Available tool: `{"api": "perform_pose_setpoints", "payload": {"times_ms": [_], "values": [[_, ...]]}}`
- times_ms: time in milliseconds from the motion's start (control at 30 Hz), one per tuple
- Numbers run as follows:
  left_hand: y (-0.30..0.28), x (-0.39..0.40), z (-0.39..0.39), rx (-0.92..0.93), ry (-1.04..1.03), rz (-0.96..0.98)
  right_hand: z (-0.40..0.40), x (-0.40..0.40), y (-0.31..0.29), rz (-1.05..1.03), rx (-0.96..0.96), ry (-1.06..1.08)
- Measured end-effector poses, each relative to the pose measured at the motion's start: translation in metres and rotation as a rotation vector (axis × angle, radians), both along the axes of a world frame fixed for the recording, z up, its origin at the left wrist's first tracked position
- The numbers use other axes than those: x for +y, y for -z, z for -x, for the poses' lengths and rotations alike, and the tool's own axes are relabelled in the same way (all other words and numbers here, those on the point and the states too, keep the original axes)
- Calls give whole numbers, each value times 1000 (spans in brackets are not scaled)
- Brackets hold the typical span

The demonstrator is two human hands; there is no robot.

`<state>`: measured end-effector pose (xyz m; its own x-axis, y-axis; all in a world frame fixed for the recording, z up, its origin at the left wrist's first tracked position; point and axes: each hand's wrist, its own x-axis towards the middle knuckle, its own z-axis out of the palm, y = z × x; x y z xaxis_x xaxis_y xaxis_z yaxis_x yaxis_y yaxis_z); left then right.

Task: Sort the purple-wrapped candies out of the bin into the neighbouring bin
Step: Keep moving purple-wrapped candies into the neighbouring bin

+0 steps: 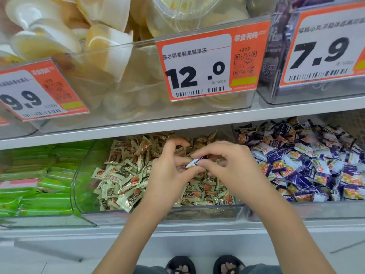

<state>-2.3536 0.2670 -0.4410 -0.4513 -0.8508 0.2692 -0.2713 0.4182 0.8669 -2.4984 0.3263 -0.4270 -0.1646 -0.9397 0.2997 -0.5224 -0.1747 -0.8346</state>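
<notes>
A small candy in a purple-and-white wrapper (194,162) sits above the middle of the clear plastic bin of beige-wrapped candies (87,194), pinched between both hands. The left hand (167,171) holds it from the left with thumb and fingertips, its forefinger arched up over the pile; the right hand (227,165) curls its fingers round the candy's right end, so both hands are closed on the same piece. Below them the beige-and-brown wrapped candies (120,178) lie heaped across the bin, their crimped ends pointing every way. Just to the right, past the clear wall, the neighbouring clear bin (316,210) holds a deep pile of purple-and-white wrapped candies (308,161) with yellow and orange patches on them. To the left of the middle bin lie bright green flat packets (39,186) stacked in rows. A pale grey shelf edge (138,125) runs across above the bins, and on the shelf over it stand clear tubs of pale yellow jelly cups (88,46). Orange-and-white price tags hang on those tubs: one reading 12.0 (197,76) in the centre, one reading 9.9 (29,99) at the left, and one reading 7.9 (320,54) at the right. At the bottom edge, two feet in black sandals (205,265) stand on a pale floor.
</notes>
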Motion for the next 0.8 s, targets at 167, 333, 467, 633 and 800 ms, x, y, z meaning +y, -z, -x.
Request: {"api": "perform_pose_setpoints", "payload": {"times_ms": [167, 333, 467, 633, 800], "values": [[-5, -4, -8, -115, -8, 99, 23, 15, -10, 131, -254, 224], [-10, -27, -50, -552, 188, 99, 68, 34, -2, 1, 54, 676], [-7, -35, -63, -652, 347, 53, 42, 27, -10, 216, 276, 436], [-1, -44, -76, -579, 298, 129, -23, -20, 10, -289, 398, -361], [8, -52, -92, -502, 170, 120, -36, -54, 39, -567, 459, -488]]}}
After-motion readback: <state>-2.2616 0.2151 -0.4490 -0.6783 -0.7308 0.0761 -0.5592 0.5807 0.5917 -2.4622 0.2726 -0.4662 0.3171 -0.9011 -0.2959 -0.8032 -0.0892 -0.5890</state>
